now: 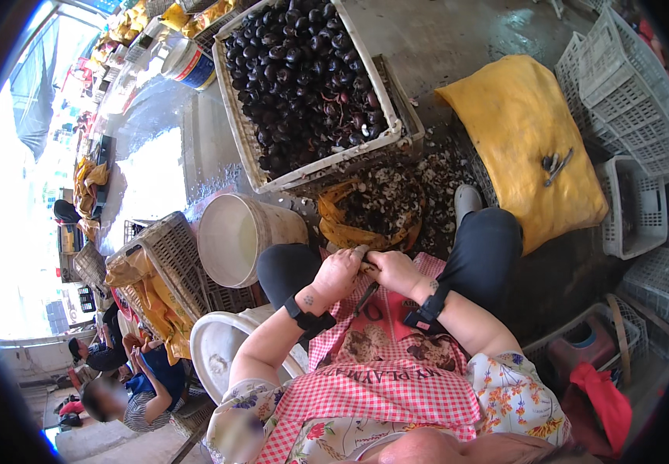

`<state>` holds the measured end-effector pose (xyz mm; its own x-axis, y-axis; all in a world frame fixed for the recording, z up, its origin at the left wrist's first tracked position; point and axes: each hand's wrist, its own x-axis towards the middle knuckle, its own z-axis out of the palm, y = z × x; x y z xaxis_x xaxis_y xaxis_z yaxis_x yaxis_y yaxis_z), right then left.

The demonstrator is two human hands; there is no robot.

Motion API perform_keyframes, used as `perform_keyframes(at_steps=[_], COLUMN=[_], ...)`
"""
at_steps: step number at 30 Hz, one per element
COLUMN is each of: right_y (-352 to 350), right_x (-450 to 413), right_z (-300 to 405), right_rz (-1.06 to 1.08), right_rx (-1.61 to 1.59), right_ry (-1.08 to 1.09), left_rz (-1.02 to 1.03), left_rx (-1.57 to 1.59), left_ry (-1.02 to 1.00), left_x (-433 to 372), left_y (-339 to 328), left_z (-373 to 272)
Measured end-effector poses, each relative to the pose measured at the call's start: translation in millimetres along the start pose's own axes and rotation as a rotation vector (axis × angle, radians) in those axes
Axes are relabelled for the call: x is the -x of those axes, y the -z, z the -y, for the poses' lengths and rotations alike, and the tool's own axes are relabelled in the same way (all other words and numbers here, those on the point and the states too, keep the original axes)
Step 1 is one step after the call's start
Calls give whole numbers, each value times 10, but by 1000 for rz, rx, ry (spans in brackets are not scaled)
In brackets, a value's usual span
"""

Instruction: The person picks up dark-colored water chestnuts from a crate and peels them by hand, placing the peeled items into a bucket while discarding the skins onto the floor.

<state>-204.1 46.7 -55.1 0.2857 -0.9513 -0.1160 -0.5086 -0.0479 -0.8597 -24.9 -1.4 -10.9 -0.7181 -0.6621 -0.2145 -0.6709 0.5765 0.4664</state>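
Observation:
My left hand (337,274) and my right hand (395,271) meet above my lap, fingers curled together. A dark, slim handle (366,298), apparently of a peeling knife, sticks out from under the right hand towards my apron. Between the fingers shows a small brown and pale piece (370,268), seemingly a water chestnut held by the left hand; most of it is hidden. Just beyond my hands lies an open yellow sack (340,223) amid dark and white peelings (395,197). Further ahead, a white plastic crate (305,181) holds many dark, unpeeled water chestnuts (299,75).
A white bucket (282,223) with pale liquid stands left of my knee, near a lidded bucket (212,348). At right, a yellow sack-covered stack (526,139) carries a small tool (559,167). Stacked crates (630,87) line the right side. Another person (143,394) sits at lower left.

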Motion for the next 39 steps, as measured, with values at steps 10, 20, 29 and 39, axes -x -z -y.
perform_keyframes(at_steps=[10, 20, 29, 39], right_y=[1, 87, -57, -28], right_x=[-188, -142, -195, -315], right_z=[-326, 39, -68, -305], right_rz=[-333, -436, -354, -379], right_rx=[-816, -45, -187, -262], right_ry=[-197, 82, 125, -115], left_rz=[-274, -226, -260, -188], left_rx=[855, 1058, 970, 791], left_ry=[256, 391, 294, 437], left_x=[-99, 97, 116, 185], left_y=[-141, 58, 58, 27], left_z=[226, -22, 15, 71])
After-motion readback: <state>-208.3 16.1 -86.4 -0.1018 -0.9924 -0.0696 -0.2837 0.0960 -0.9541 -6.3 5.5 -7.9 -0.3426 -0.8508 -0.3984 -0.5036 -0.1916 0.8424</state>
